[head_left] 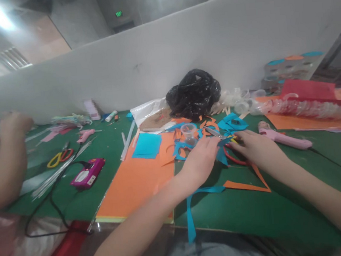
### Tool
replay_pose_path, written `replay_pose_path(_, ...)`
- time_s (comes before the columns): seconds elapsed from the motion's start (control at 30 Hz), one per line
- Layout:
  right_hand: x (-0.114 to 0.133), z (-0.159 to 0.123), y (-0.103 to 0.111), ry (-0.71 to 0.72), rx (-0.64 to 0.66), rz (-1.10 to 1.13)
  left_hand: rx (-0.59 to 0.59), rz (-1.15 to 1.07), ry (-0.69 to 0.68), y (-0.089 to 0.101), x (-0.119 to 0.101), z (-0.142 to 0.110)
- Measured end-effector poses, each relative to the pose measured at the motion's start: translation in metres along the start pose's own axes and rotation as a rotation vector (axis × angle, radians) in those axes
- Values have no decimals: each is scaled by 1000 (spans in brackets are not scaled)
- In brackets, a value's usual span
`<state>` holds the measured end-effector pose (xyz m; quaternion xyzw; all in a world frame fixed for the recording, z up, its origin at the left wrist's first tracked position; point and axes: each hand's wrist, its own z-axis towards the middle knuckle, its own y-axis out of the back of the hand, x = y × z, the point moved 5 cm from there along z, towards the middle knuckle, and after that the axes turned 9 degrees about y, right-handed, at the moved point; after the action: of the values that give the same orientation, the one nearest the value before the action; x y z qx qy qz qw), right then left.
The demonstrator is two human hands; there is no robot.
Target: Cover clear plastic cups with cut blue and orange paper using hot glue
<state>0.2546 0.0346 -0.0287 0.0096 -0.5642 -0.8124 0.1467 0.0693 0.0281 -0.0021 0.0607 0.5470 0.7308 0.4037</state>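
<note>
My right hand (pixel 258 149) is closed around scissors (pixel 214 132) with red and yellow handles; their blades point left, away from the palm. The fingers of my left hand (pixel 200 159) pinch a piece of blue paper (pixel 222 156) right beside the blades. Blue and orange cut scraps lie around both hands, some with round holes. A clear plastic cup (pixel 188 131) stands among them, just beyond my left hand. Nearer to me are a blue paper strip (pixel 190 218) and an orange strip (pixel 244 186).
Blue squares (pixel 146 146) lie on orange sheets (pixel 134 191) at left. Behind sits a black plastic bag (pixel 195 94). To the right are a pink glue gun (pixel 289 138) and nested clear cups (pixel 312 109). A co-worker's arm (pixel 5 166), scissors (pixel 60 156) and a purple box (pixel 88 174) are farther left.
</note>
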Motion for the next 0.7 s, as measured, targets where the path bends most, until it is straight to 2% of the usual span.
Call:
replay_pose_path(0.13, 11, -4, 13, 68, -141, 20, 48, -256, 144, 6, 0, 3)
replay_pose_path(0.23, 25, -7, 27, 70, -225, 150, 66, -425, 250, 12, 3, 3)
replay_pose_path(0.3, 34, -9, 32, 92, -258, 232, 59, -499, 305, 15, 7, 3)
replay_pose_path(0.37, 41, -9, 32, 178, -267, 251, 32, -558, 341, 16, 11, 3)
replay_pose_path(0.5, 47, -10, 21, 420, -239, 130, -8, -652, 369, 14, 15, 3)
replay_pose_path(0.6, 47, -11, 16, 448, -237, -15, -6, -686, 371, 13, 14, 3)
replay_pose_path(0.7, 51, -14, 23, 474, -311, -126, -22, -700, 363, 12, 15, 3)
